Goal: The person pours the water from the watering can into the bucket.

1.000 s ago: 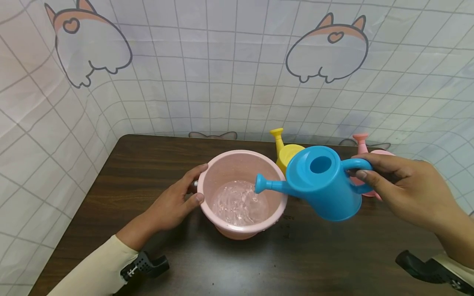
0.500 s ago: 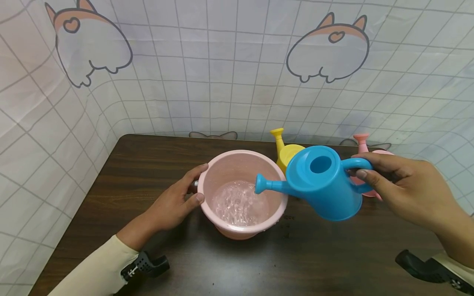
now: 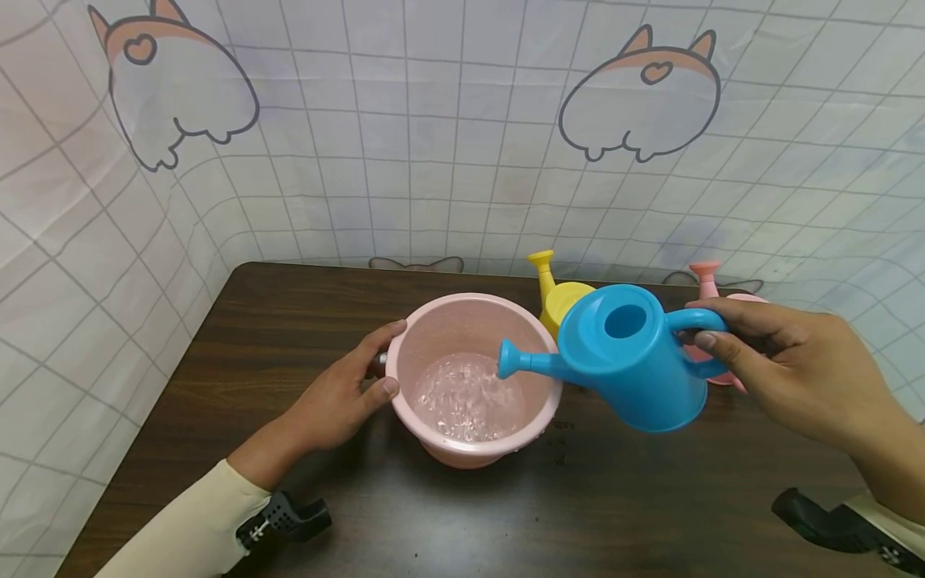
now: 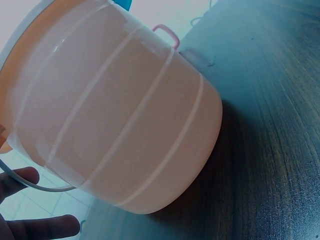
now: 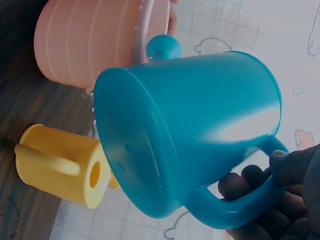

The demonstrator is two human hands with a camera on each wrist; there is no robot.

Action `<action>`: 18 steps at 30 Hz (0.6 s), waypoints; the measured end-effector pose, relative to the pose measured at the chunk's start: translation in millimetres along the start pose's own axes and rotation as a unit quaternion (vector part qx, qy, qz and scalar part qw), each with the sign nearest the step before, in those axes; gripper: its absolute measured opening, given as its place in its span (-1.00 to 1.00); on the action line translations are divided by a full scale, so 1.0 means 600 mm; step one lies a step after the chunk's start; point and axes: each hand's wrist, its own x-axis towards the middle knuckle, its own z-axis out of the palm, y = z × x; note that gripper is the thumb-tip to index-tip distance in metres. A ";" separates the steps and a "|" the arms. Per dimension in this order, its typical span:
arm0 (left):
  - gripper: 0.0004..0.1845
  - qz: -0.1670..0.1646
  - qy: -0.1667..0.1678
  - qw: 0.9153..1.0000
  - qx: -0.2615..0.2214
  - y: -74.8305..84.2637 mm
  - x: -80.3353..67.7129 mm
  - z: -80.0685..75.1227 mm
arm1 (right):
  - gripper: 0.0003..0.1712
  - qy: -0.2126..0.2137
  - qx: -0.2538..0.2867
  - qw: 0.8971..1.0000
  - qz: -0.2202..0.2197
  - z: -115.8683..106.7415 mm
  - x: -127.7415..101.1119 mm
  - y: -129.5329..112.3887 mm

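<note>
Head cam gave me a smooth, tapered blue watering can (image 3: 617,365), its loop handle (image 3: 695,320) gripped by the right hand (image 3: 805,373), spout (image 3: 540,364) over the round pink bucket (image 3: 462,325) whose rim (image 3: 470,446) the left hand (image 3: 336,405) touched, fingers (image 3: 385,334) spread; left wrist, ribbed bucket wall (image 4: 115,105) beside straight fingers; right wrist, glossy can just beyond curled fingers.

No readable words, labels, brands or numbers, only outlined heart signs (image 3: 140,50), one on each printed corgi drawing (image 3: 181,92) on the gridded wall cloth (image 3: 433,185), above the far left corner and far edge of the table (image 3: 462,522)
</note>
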 end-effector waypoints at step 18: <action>-0.29 0.002 -0.002 1.000 -0.010 0.001 0.002 0.001 | -0.54 0.001 -0.004 1.000 -0.006 0.000 0.001 0.002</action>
